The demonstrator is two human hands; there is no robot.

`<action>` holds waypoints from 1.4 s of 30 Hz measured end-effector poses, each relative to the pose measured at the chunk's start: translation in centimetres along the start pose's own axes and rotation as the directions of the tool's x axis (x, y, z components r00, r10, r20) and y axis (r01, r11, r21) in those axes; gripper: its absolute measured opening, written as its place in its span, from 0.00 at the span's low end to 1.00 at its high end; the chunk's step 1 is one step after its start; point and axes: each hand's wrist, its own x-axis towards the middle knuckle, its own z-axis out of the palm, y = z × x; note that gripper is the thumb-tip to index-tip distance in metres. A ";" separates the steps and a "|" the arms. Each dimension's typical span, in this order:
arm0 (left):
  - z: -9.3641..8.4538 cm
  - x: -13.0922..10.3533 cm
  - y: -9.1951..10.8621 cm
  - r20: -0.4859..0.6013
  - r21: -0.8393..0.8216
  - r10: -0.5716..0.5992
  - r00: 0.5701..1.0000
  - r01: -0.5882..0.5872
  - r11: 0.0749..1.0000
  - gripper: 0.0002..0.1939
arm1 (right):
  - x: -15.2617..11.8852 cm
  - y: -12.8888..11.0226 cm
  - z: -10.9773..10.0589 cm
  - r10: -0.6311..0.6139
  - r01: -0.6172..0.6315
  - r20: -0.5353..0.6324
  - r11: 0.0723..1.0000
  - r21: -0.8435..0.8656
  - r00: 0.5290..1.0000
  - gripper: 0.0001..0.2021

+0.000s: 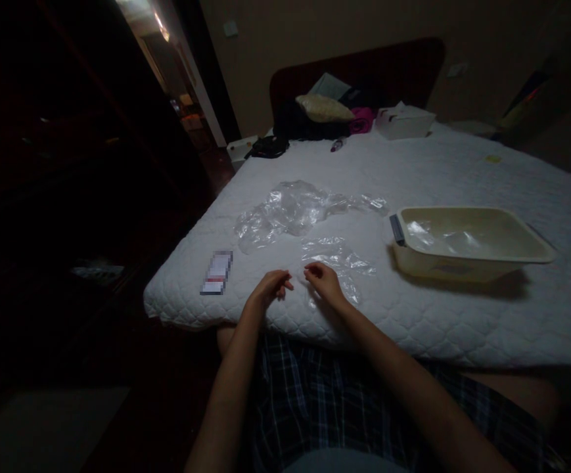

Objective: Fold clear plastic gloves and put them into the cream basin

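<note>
My left hand (276, 284) is just above the near edge of the bed, its fingers curled inward with the fingertips close together. Anything held in them is too small or dim to make out. A short gap to its right separates it from my right hand (323, 279), whose thumb and forefinger are pinched at the edge of a clear plastic bag (342, 257). That crumpled bag lies under and beyond the right hand. Farther off, more clear plastic bags (295, 207) are spread on the white quilted mattress cover (428, 322).
To the right stands a cream plastic tub (453, 266) with grey handles and some clear plastic inside. A blurred-out phone-like rectangle (217, 272) lies on the left. Near the headboard (364, 69) are a black bag (269, 146), a cushion (324, 108) and a white box (404, 123).
</note>
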 end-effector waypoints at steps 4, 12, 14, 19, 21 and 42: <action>1.1 0.3 0.1 -0.093 -0.006 0.140 0.986 -0.141 0.990 0.20 | 1.3 1.1 -1.2 0.142 -0.139 -0.003 0.973 0.185 0.990 0.10; 1.5 2.7 0.2 -0.019 0.143 0.159 0.987 -0.155 0.977 0.15 | 1.6 1.2 -2.0 0.184 -0.181 0.004 0.961 0.209 0.983 0.12; 1.3 2.8 0.3 0.006 0.178 0.147 0.989 -0.146 0.973 0.14 | 1.8 1.3 -2.0 0.185 -0.181 -0.005 0.965 0.187 0.983 0.12; 1.1 2.5 0.6 0.039 0.297 0.210 0.977 -0.212 0.931 0.15 | 2.0 1.4 -2.2 0.188 -0.183 -0.010 0.966 0.180 0.982 0.12; 1.2 2.6 0.5 0.046 0.356 0.271 0.962 -0.269 0.895 0.14 | 1.9 1.3 -2.3 0.211 -0.206 -0.006 0.958 0.199 0.977 0.12; 1.8 2.2 -0.1 -0.025 0.288 0.325 0.946 -0.304 0.908 0.13 | 1.1 2.7 -2.6 0.335 -0.329 0.059 0.854 0.404 0.940 0.14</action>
